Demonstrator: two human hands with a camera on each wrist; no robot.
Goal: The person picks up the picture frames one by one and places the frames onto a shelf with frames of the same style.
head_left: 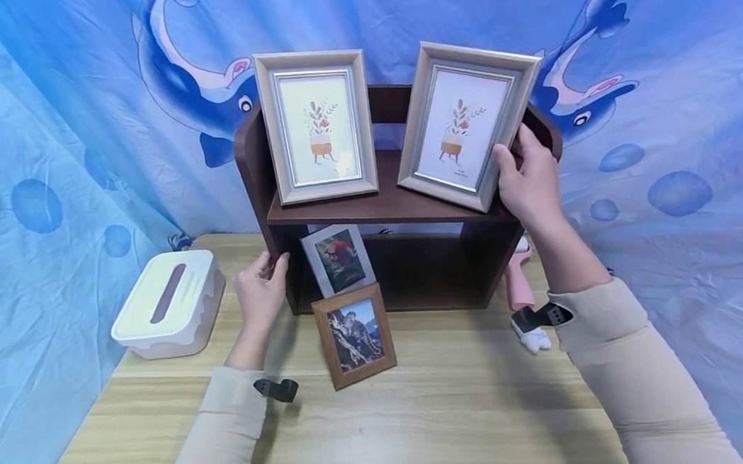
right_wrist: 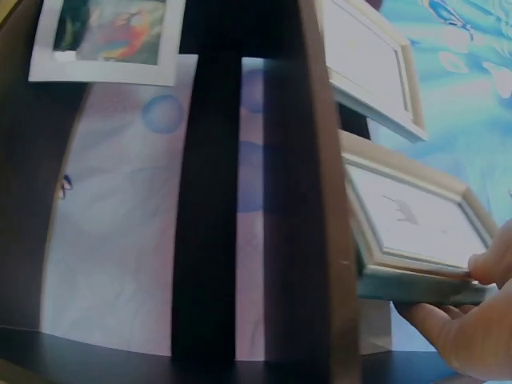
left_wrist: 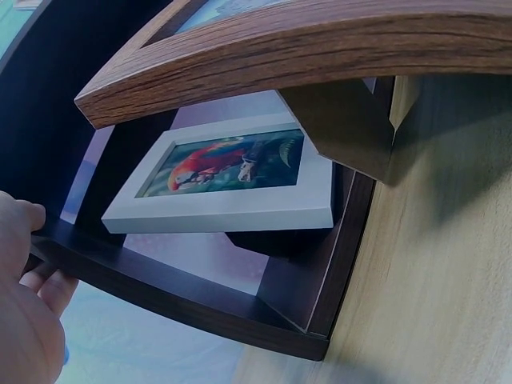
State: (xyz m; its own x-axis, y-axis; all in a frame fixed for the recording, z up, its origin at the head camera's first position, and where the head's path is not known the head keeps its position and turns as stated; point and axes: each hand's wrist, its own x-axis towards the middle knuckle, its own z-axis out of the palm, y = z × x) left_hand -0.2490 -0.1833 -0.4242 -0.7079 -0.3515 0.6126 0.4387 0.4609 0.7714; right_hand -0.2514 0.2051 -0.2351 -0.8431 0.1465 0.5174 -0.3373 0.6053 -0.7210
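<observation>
My right hand (head_left: 532,179) grips the right side of a beige picture frame (head_left: 414,116) with a potted-plant print; it leans tilted on the top shelf of a dark brown shelf unit (head_left: 396,209). A matching picture frame (head_left: 265,125) stands upright at the top left. My left hand (head_left: 260,288) pinches the unit's left side panel, thumb on the front edge, as the left wrist view also shows. In the lower compartment is a white parrot photo frame (left_wrist: 216,216). Before it, on the table, stands a wooden photo frame (head_left: 388,330) with a spotted animal on rocks, propped by a back leg.
A white tissue box (head_left: 164,294) sits left of the unit on the wood-grain table (head_left: 459,411). To the right lie a pink-handled roller (head_left: 519,283) and a small white object (head_left: 534,340), partly behind my right wrist. A blue dolphin curtain (head_left: 460,13) hangs behind.
</observation>
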